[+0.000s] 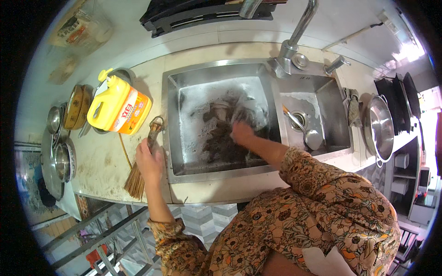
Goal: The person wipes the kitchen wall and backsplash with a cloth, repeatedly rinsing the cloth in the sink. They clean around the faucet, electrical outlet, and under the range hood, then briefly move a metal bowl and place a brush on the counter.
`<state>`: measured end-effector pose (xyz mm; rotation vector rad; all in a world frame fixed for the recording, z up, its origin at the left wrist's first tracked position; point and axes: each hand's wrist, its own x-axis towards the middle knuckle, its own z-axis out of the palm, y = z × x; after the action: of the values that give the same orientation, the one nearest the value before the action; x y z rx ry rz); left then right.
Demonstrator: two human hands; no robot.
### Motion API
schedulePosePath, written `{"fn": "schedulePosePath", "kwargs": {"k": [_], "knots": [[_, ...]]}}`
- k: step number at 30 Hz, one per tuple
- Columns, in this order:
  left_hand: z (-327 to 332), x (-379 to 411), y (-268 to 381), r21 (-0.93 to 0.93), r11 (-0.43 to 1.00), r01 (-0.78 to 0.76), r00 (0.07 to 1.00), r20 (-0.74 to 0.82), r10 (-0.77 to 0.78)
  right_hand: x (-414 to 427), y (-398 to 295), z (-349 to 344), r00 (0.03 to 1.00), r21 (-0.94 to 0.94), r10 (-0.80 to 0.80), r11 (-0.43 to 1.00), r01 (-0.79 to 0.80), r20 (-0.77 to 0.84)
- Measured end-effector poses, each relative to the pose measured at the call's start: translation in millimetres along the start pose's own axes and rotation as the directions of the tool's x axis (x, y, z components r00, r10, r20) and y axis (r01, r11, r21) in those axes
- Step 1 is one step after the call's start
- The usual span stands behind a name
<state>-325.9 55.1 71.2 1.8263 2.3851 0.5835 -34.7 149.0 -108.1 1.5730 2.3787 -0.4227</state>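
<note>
My left hand [149, 158] is closed around the handle of a bamboo-bristle pot-scrubbing brush [134, 183] on the counter left of the sink. The brush's bristles point toward the counter's front edge. My right hand [242, 133] reaches into the large left basin of a stainless steel sink [221, 174]. Blur and foam hide its fingertips, so I cannot tell whether it holds anything. Dark, soapy water [224, 138] with white foam fills the basin's bottom. A roundish, shiny shape [253, 112] beside my right hand is too blurred to name.
The small right basin holds a ladle [312, 138] near the drain [298, 120]. A faucet [287, 55] rises behind. A yellow detergent jug [119, 107] and metal bowls [63, 162] stand left; a cloth [354, 108] and a large steel basin [380, 126] are right.
</note>
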Motion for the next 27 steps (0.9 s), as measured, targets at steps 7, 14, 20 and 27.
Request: {"fn": "schedulePosePath", "kwargs": {"k": [7, 14, 20, 27], "knots": [[19.6, -19.3, 60.6, -0.404, 0.911, -0.085, 0.989, 0.078, 0.127, -0.7, 15.8, -111.5, 0.904, 0.189, -0.297, 0.95, 0.247, 0.309], [64.2, -12.2, 122.8, -0.79, 0.259, 0.556, 0.813, 0.581, 0.025, -30.6, 72.8, -190.8, 0.949, 0.582, -0.316, 0.769, 0.266, -0.017], [124.4, -7.4, 164.7, -0.49, -0.085, 0.867, 0.486, 0.871, -0.073, -36.5, 63.5, -93.1, 0.907, 0.255, -0.2, 0.917, 0.306, -0.371], [129.2, 2.0, 205.0, -0.783, -0.14, 0.606, 0.791, 0.572, 0.217, -95.0, 70.4, -154.5, 0.818, 0.626, -0.015, 0.636, 0.451, -0.574]]}}
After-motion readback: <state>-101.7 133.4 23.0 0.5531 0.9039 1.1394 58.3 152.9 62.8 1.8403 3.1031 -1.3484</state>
